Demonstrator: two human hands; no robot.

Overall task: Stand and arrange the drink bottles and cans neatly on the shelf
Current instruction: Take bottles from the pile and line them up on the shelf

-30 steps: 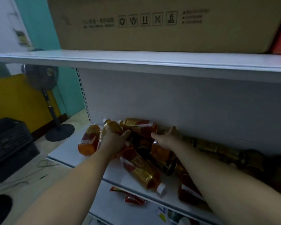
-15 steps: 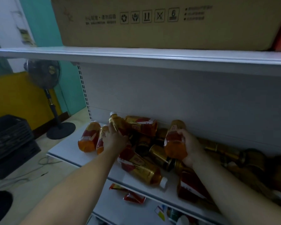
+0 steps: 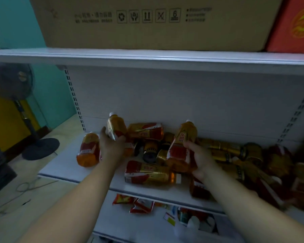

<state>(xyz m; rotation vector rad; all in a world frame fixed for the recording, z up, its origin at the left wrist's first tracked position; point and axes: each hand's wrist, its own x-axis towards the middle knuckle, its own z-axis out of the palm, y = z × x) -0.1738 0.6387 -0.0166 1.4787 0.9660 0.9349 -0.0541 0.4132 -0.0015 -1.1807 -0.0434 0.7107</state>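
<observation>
Left hand (image 3: 111,146) and right hand (image 3: 200,158) each gripped an amber plastic bottle (image 3: 182,146); probably best planted base-down, lined up on the white metal shelf (image 3: 63,165).

Inside a small shop: white slotted-upright shelving (image 3: 63,165) heaped with tea bottles (image 3: 147,172), shipping carton (image 3: 147,30) stacked above, snack packets (image 3: 123,199) below.

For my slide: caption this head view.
Left hand grips one amber plastic bottle, right hand a second bottle, over white shelf.
</observation>
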